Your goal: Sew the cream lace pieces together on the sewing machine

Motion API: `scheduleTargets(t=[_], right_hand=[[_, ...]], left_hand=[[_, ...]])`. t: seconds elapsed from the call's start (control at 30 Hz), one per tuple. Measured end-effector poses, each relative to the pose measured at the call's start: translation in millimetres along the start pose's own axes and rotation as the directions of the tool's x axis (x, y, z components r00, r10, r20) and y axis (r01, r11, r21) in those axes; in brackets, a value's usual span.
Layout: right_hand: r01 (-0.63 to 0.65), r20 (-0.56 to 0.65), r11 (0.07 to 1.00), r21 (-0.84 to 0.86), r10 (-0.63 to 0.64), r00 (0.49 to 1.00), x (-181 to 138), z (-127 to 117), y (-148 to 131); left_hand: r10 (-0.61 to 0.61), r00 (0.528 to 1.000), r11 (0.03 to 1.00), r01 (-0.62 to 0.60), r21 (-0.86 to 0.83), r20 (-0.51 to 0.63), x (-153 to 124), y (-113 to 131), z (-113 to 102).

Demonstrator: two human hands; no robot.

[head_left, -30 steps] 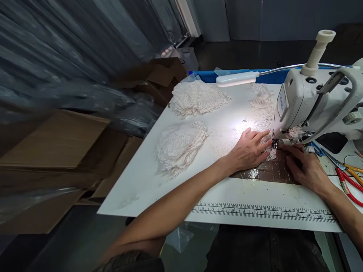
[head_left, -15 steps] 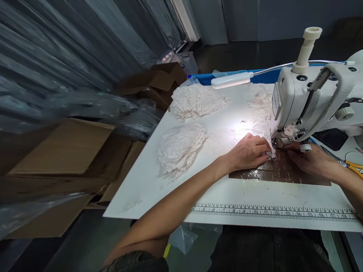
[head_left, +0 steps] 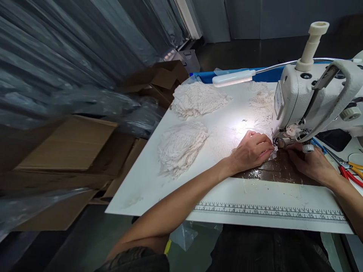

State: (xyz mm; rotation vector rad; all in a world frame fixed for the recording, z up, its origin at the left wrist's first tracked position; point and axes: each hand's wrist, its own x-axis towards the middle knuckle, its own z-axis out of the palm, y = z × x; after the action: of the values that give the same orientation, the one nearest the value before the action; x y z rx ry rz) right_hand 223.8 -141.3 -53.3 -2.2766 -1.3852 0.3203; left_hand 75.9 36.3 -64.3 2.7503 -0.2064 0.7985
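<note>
Clock centred on the needle of the sewing machine (head_left: pixel 314 90). Lace piece (head_left: pixel 273 153) is at the presser foot, with a short bit of edge showing; the rest is under the hand. Left hand (head_left: pixel 251 151), at 8 to 9 o'clock, has thumb and fingers clamped on that edge. Right hand (head_left: pixel 307 163), at 4 o'clock, reaches in behind the foot; its fingertips are partly hidden, so can't tell if they're apart, together or gripping. Brown plate (head_left: pixel 286 173) at 6. Progress, as a judgement: this piece looks partway, in the machine and not yet free of it; how much of its edge is done, can't tell. Lace also around: near pile (head_left: pixel 183 149) at 9, far pile (head_left: pixel 200 99) at 10, loose crumpled lace (head_left: pixel 261 101) around 11, all on the bench (head_left: pixel 159 194). Which is finished and which is waiting isn't clear; no stitching readable at this size. Scissors (head_left: pixel 342 162) lie between 3 and 4, unheld. Lamp (head_left: pixel 234 78) at 11, lit.
</note>
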Motion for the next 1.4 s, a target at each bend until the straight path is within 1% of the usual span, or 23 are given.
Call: scheduleTargets(t=[0.23,0.37,0.43,0.5,0.6,0.67,0.73,0.9,0.93,1.0,1.07,1.1,1.17,1.23,1.3,1.4], right_hand=[[0.077,-0.061,0.997,0.011,-0.076,0.995,-3.9,10.9,0.0],[0.166,-0.082,0.984,-0.065,-0.171,0.982,-7.7,14.7,-4.8],[0.225,-0.088,0.965,-0.131,-0.238,0.967,-8.8,15.8,-6.2],[0.274,-0.108,0.946,-0.173,-0.294,0.95,-9.0,16.3,-6.8],[0.3,-0.125,0.934,-0.195,-0.327,0.937,-8.2,16.0,-7.2],[0.292,-0.108,0.935,-0.201,-0.317,0.942,-7.6,15.2,-7.9],[0.284,-0.081,0.937,-0.204,-0.305,0.949,-7.3,14.5,-8.7],[0.285,-0.062,0.939,-0.191,-0.301,0.951,-7.7,16.0,-8.5],[0.274,-0.06,0.946,-0.172,-0.288,0.956,-7.3,15.9,-7.7],[0.24,-0.058,0.967,-0.084,-0.245,0.968,-5.5,12.8,-4.6],[0.203,-0.096,0.979,0.02,-0.2,0.975,-2.6,5.3,1.3],[0.185,-0.132,0.982,0.037,-0.178,0.975,-1.0,0.1,5.5],[0.142,-0.208,0.99,-0.014,-0.142,0.968,1.5,-10.7,15.9],[0.081,-0.244,0.987,-0.142,-0.114,0.963,2.9,-19.1,27.4],[0.022,-0.246,0.966,-0.257,-0.088,0.965,3.7,-22.7,37.3],[-0.011,-0.219,0.932,-0.363,-0.074,0.973,6.6,-20.9,45.2]], left_hand=[[0.05,0.992,0.992,-0.063,0.114,0.112,-1.5,0.5,3.8],[0.055,0.991,0.985,-0.075,0.158,0.126,-1.4,1.4,4.3],[0.067,0.989,0.986,-0.086,0.146,0.135,-1.8,1.0,2.6],[0.094,0.985,0.99,-0.108,0.095,0.142,-2.8,-0.2,0.1],[0.12,0.983,0.993,-0.121,-0.003,0.138,-4.8,-2.6,-3.0],[0.11,0.982,0.994,-0.108,-0.026,0.151,-5.8,-3.5,-3.6],[0.103,0.98,0.995,-0.102,-0.014,0.169,-6.4,-3.7,-3.0],[0.151,0.973,0.987,-0.158,0.025,0.174,-6.4,-2.9,-0.4],[0.159,0.97,0.986,-0.167,0.028,0.183,-6.3,-2.6,-0.6],[0.166,0.967,0.983,-0.177,0.041,0.194,-6.0,-1.7,-2.3],[0.167,0.97,0.981,-0.182,0.072,0.179,-5.8,-0.1,-5.5],[0.172,0.97,0.978,-0.189,0.085,0.174,-5.7,0.7,-7.5],[0.206,0.958,0.97,-0.227,0.089,0.2,-6.0,2.0,-11.3],[0.251,0.932,0.958,-0.277,0.07,0.262,-6.9,2.0,-13.6],[0.273,0.91,0.951,-0.304,0.056,0.312,-8.1,0.3,-13.8],[0.279,0.911,0.953,-0.302,0.029,0.303,-9.6,-4.5,-11.2]])
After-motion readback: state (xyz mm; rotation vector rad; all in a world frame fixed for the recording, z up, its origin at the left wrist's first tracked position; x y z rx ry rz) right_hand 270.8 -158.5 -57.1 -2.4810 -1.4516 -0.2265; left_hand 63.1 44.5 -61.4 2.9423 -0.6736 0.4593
